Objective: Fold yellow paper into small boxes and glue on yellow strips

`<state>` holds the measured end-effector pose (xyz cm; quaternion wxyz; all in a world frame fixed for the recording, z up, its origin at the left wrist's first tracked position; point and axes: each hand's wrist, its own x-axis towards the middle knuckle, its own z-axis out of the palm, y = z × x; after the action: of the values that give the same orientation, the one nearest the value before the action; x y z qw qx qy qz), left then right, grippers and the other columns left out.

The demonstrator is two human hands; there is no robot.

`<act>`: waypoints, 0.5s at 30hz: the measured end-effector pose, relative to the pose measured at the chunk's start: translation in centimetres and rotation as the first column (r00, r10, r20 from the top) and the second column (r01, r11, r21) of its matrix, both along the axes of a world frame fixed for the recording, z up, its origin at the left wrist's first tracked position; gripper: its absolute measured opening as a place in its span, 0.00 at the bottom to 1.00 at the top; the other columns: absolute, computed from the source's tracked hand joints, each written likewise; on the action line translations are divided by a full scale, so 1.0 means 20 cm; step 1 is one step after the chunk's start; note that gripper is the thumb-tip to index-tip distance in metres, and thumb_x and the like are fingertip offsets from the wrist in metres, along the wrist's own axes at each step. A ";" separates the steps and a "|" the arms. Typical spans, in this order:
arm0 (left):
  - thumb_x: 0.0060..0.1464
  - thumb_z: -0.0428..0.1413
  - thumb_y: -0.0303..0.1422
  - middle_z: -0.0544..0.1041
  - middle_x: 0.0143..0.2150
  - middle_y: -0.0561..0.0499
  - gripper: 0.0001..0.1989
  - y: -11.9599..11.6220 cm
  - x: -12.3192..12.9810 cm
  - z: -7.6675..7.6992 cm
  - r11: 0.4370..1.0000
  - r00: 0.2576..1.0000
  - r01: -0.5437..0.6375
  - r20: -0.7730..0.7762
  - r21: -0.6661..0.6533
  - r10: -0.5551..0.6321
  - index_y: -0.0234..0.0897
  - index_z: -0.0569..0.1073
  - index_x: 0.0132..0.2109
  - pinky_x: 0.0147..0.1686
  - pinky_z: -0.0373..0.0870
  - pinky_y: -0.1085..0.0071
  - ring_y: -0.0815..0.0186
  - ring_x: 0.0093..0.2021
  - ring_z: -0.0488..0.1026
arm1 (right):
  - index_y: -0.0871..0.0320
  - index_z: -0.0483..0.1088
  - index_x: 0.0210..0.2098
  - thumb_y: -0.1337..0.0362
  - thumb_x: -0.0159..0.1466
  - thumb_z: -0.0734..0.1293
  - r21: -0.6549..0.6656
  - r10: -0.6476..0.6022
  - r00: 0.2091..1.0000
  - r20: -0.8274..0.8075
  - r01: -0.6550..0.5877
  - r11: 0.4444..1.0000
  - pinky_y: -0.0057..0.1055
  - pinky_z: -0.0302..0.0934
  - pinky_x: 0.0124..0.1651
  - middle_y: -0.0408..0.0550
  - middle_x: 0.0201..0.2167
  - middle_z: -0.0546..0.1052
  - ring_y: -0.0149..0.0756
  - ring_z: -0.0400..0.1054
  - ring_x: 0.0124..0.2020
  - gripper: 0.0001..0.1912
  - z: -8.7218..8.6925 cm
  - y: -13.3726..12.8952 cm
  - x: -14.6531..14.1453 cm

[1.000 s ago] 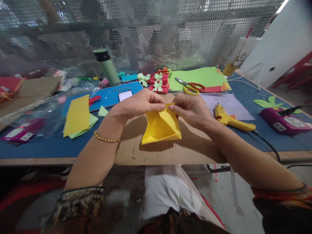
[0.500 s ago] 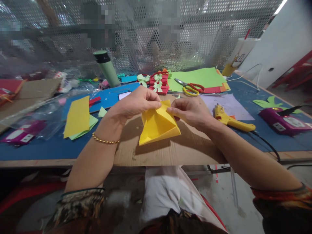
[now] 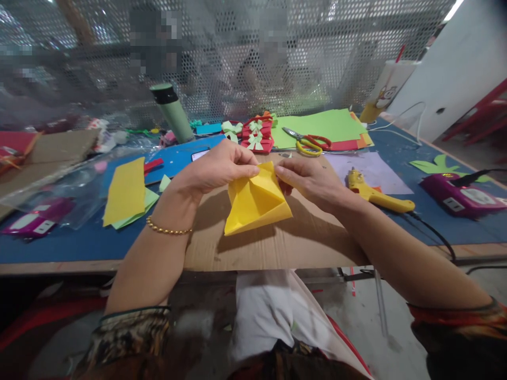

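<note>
A folded yellow paper (image 3: 257, 203), shaped like a small open pouch, is held up just over a brown cardboard sheet (image 3: 245, 256). My left hand (image 3: 224, 169) pinches its upper left edge between thumb and fingers. At the upper right edge, my right hand (image 3: 307, 177) has its thumb on the paper's front and the fingers curled behind, partly hidden. The pouch's wide side faces me, with creased flaps inside.
Scissors (image 3: 307, 141) lie on green paper sheets (image 3: 325, 124) behind my hands. Right of them are a yellow glue gun (image 3: 376, 195) and a purple power strip (image 3: 459, 195). Yellow paper (image 3: 125, 190), a green bottle (image 3: 174, 113) and red pieces with pale green bows (image 3: 257, 134) stand leftward and behind.
My right thumb has shifted slightly up along the paper's edge. Both hands keep hold of the yellow paper, and the view has moved a little.
</note>
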<state>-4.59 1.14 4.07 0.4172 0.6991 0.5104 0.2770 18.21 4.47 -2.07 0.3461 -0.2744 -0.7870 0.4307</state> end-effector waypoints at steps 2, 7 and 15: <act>0.53 0.65 0.31 0.80 0.27 0.51 0.04 -0.01 0.01 0.00 1.000 1.000 0.018 -0.013 0.001 -0.018 0.37 0.82 0.30 0.29 0.68 0.74 0.69 0.26 0.74 | 0.56 0.71 0.30 0.35 0.68 0.71 0.014 -0.006 1.000 -0.020 0.006 1.000 0.31 0.58 0.33 0.43 0.26 0.71 0.31 0.64 0.29 0.30 0.00 0.00 -0.01; 0.55 0.66 0.33 0.81 0.29 0.50 0.07 -0.01 0.02 -0.01 0.999 0.999 0.042 -0.027 -0.024 -0.043 0.36 0.82 0.29 0.31 0.69 0.73 0.67 0.29 0.76 | 0.56 0.70 0.28 0.36 0.64 0.74 0.088 -0.103 0.995 -0.007 0.103 0.991 0.32 0.52 0.31 0.42 0.26 0.69 0.30 0.59 0.28 0.29 -0.01 0.01 -0.02; 0.68 0.57 0.60 0.83 0.31 0.44 0.32 0.01 0.00 -0.02 0.999 0.991 -0.031 0.129 0.026 0.027 0.33 0.83 0.35 0.35 0.75 0.72 0.65 0.32 0.79 | 0.56 0.69 0.28 0.59 0.64 0.72 0.209 -0.202 0.979 0.021 0.193 0.959 0.31 0.50 0.31 0.40 0.24 0.68 0.29 0.57 0.27 0.12 0.00 0.00 0.00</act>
<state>-4.55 1.30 3.66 0.4353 0.6781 0.4884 0.3347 18.15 4.55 -2.12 0.3972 -0.3235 -0.8031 0.3043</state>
